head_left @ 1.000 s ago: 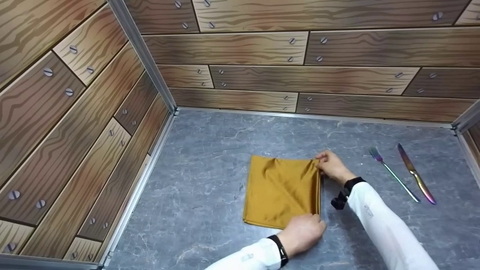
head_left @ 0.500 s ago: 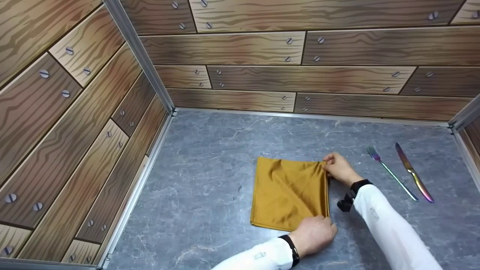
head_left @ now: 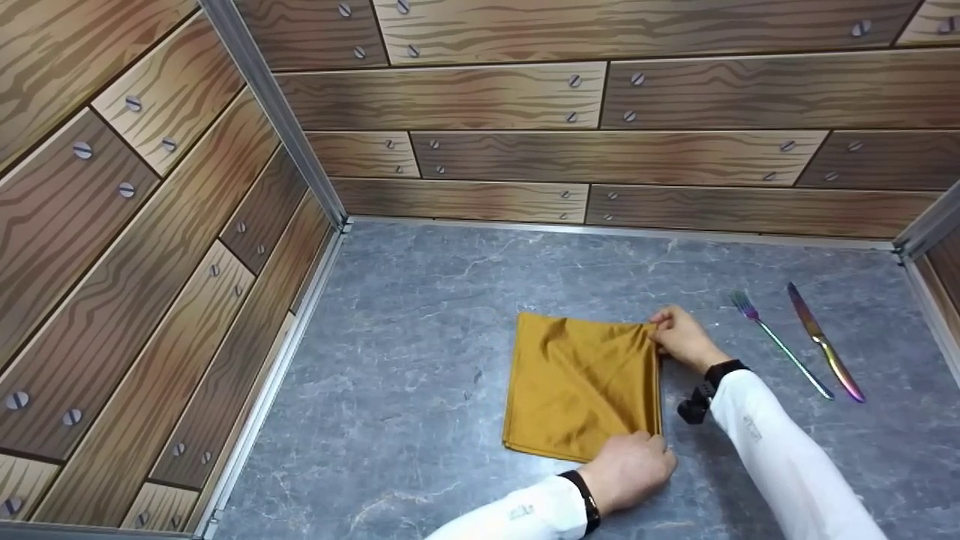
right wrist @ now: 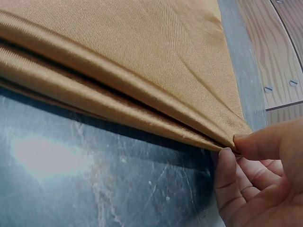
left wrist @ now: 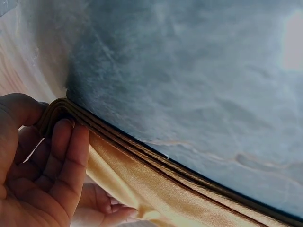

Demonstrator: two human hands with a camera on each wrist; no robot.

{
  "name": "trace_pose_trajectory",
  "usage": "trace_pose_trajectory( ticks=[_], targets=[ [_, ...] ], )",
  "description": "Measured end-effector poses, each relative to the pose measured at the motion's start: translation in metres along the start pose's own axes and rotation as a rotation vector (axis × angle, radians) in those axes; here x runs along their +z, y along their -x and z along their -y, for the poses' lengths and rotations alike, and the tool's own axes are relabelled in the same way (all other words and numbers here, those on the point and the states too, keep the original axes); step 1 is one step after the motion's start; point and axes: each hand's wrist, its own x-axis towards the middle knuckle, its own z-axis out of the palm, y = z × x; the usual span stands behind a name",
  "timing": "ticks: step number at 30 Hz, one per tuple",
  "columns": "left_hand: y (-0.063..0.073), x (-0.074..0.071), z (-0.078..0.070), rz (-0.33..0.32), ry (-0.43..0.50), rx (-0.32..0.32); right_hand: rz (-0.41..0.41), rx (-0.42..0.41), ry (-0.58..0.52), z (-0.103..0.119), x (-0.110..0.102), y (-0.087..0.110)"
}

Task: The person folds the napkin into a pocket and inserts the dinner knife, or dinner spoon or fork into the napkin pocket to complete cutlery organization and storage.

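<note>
A mustard-gold satin cloth napkin point(head_left: 574, 379), folded into a square, lies on the grey marbled table. My right hand point(head_left: 684, 339) pinches its far right corner between thumb and fingers. At the near right corner, my left hand point(head_left: 628, 471) holds the cloth; in the left wrist view its thumb point(left wrist: 21, 108) and fingers grip several stacked layers. Those layers bend upward at the grip. The right wrist view shows rounded folds running along the napkin's right edge point(right wrist: 109, 90) into the right fingertips. Light creases spread across the top of the cloth.
To the right on the table point(head_left: 405, 360) lie a rainbow-coloured fork point(head_left: 784, 349) and a matching knife point(head_left: 825, 345), side by side. Wood-patterned panels point(head_left: 480, 97) with metal edging enclose the back and sides.
Both hands have shifted the napkin a little to the right across the table, mostly in the first half second. Each keeps its hold on its corner.
</note>
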Motion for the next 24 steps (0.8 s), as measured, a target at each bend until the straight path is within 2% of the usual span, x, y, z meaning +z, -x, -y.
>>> trace_pose_trajectory(
  ticks=[9, 15, 20, 22, 24],
  targets=[
    [0.000, 0.002, 0.000, -0.065, -0.026, 0.001, -0.003, -0.008, -0.024, 0.000, 0.005, -0.003],
    [-0.001, 0.003, 0.000, -0.089, -0.008, -0.005, -0.008, -0.009, 0.010, 0.000, 0.002, -0.001],
    [0.002, 0.005, 0.006, -0.111, 0.129, -0.049, -0.031, -0.004, 0.050, 0.000, -0.001, 0.000],
    [0.003, 0.004, 0.015, -0.078, 0.208, -0.090, -0.065, -0.014, 0.105, 0.000, -0.002, 0.002],
    [0.005, 0.003, 0.030, -0.036, 0.276, -0.154, -0.096, -0.053, 0.171, 0.001, -0.003, 0.005]
  ],
)
